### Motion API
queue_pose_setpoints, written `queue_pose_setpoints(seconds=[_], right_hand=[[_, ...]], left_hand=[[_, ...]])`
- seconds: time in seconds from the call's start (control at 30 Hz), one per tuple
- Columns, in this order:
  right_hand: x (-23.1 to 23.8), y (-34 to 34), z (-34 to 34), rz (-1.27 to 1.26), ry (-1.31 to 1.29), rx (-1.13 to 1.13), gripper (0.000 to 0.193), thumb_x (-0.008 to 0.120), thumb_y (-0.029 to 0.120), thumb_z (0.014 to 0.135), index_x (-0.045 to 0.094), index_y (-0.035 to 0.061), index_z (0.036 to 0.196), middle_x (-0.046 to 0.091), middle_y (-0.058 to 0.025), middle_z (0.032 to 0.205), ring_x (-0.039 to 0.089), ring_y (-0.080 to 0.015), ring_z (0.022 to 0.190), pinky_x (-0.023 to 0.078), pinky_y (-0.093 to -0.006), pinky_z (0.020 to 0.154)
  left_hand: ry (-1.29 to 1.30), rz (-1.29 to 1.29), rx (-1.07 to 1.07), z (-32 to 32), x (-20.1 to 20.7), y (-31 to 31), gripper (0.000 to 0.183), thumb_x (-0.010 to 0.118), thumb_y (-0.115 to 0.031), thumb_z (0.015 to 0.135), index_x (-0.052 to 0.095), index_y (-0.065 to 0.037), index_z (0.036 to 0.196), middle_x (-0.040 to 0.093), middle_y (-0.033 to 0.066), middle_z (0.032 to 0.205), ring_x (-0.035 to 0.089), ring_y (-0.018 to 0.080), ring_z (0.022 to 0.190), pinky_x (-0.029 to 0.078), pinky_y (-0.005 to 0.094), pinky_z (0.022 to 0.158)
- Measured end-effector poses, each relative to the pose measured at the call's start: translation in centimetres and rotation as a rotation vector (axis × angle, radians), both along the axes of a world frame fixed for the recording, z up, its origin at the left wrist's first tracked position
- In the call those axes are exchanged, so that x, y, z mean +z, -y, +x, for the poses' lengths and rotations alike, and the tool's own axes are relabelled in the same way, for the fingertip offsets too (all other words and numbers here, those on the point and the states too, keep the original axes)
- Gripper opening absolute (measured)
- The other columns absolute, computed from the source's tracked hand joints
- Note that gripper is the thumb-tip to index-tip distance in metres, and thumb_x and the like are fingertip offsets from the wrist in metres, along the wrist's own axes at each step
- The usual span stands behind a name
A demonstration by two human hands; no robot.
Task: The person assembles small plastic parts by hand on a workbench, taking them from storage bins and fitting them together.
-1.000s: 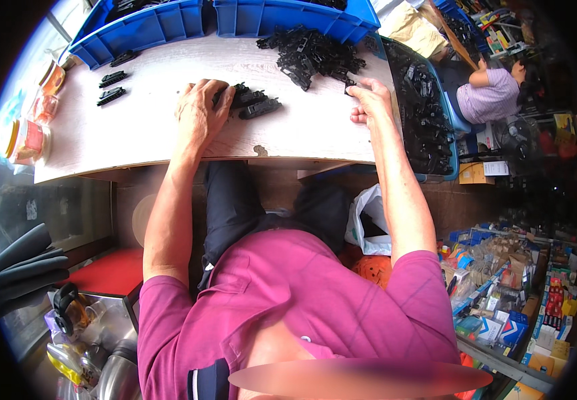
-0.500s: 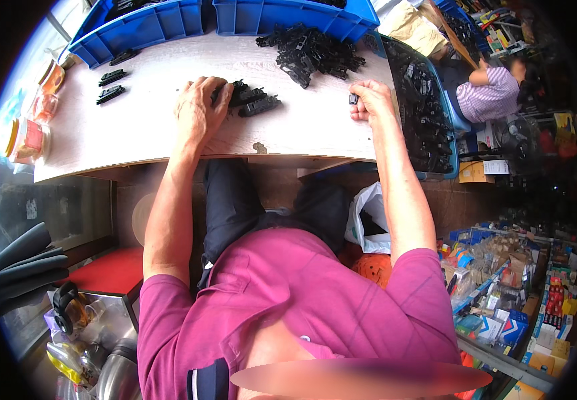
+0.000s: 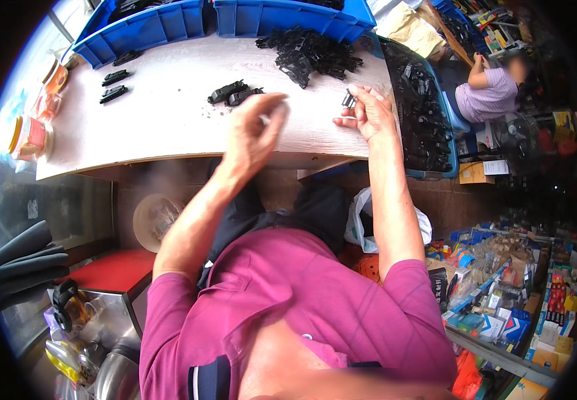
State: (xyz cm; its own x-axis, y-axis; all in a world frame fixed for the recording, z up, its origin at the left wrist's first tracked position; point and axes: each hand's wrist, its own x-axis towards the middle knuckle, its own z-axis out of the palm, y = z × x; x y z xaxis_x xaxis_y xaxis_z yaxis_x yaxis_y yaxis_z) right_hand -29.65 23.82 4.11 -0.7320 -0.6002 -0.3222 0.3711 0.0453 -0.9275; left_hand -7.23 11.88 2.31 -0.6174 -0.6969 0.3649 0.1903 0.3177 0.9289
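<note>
My right hand (image 3: 373,117) pinches a small black plastic part (image 3: 348,100) between thumb and fingers above the right side of the pale table (image 3: 162,127). My left hand (image 3: 254,137) hovers over the table's front part, smeared by motion; whether anything lies in its fingers is unclear. Just beyond it sit black plastic pieces (image 3: 227,92), one partly covered by the hand. Small dark crumbs lie beside them. A heap of black parts (image 3: 312,57) stands farther back, and several similar long pieces (image 3: 113,93) lie in a column at the left.
Two blue bins (image 3: 148,33) holding black parts line the far edge. A tub (image 3: 456,150) of black parts adjoins the table's right side. Plastic jars (image 3: 30,139) stand at the left edge. Another person (image 3: 488,93) sits at the far right. Below are a white bag (image 3: 422,223) and a round bucket (image 3: 147,223).
My left hand has left the black pieces and swung right and toward me, uncovering them. My right hand has turned, its fingers loosening and showing more of the small part.
</note>
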Motion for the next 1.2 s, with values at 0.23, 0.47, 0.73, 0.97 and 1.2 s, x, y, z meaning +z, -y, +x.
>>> queue_pose_setpoints(seconds=[0.23,0.47,0.73,0.97,1.2], right_hand=[[-1.8,0.8,4.1,-0.139,-0.021,0.174,0.021,0.075,0.015,0.081,0.061,0.0038,0.093,0.052,0.0005,0.053,0.044,-0.0095,0.038,0.044,-0.0256,0.040],[-2.2,0.2,5.7,-0.179,-0.002,0.045,0.023,0.075,0.018,0.082,0.062,0.0036,0.093,0.052,-0.0001,0.052,0.045,-0.0096,0.038,0.045,-0.0251,0.041],[-2.0,0.3,7.7,-0.099,0.013,0.105,0.018,0.074,0.017,0.082,0.064,0.0031,0.088,0.048,-0.0004,0.047,0.044,-0.0111,0.036,0.050,-0.0308,0.041],[-2.4,0.1,7.3,-0.125,-0.169,0.111,0.025,0.071,0.013,0.085,0.060,0.0028,0.104,0.056,0.0017,0.062,0.044,-0.0046,0.044,0.036,-0.0182,0.043],[-2.1,0.3,7.7,-0.084,-0.128,0.252,0.020,0.071,0.017,0.086,0.062,0.0043,0.099,0.053,0.0034,0.057,0.041,-0.0038,0.042,0.033,-0.0180,0.044]], left_hand=[[0.008,0.376,-0.396,-6.2,-1.7,-1.2,0.044,0.064,-0.011,0.089,0.052,0.002,0.129,0.066,0.0071,0.093,0.058,0.0089,0.071,0.050,0.0234,0.061],[-0.135,0.681,-0.270,-5.5,-2.5,-1.7,0.027,0.062,-0.005,0.089,0.057,0.007,0.113,0.066,0.0101,0.089,0.063,0.0122,0.070,0.055,0.0248,0.062],[-0.243,0.711,-0.153,-4.3,-2.5,-2.1,0.025,0.062,-0.005,0.090,0.058,0.006,0.112,0.066,0.0098,0.089,0.064,0.0128,0.073,0.054,0.0248,0.066],[-0.127,0.647,-0.191,-4.4,-1.9,-3.2,0.030,0.059,-0.012,0.091,0.059,0.003,0.117,0.067,0.0100,0.096,0.062,0.0126,0.074,0.053,0.0260,0.068],[-0.105,0.635,-0.206,-3.6,-1.6,-2.3,0.040,0.054,-0.010,0.093,0.042,0.002,0.130,0.060,0.0089,0.085,0.055,0.0097,0.058,0.047,0.0241,0.046]])
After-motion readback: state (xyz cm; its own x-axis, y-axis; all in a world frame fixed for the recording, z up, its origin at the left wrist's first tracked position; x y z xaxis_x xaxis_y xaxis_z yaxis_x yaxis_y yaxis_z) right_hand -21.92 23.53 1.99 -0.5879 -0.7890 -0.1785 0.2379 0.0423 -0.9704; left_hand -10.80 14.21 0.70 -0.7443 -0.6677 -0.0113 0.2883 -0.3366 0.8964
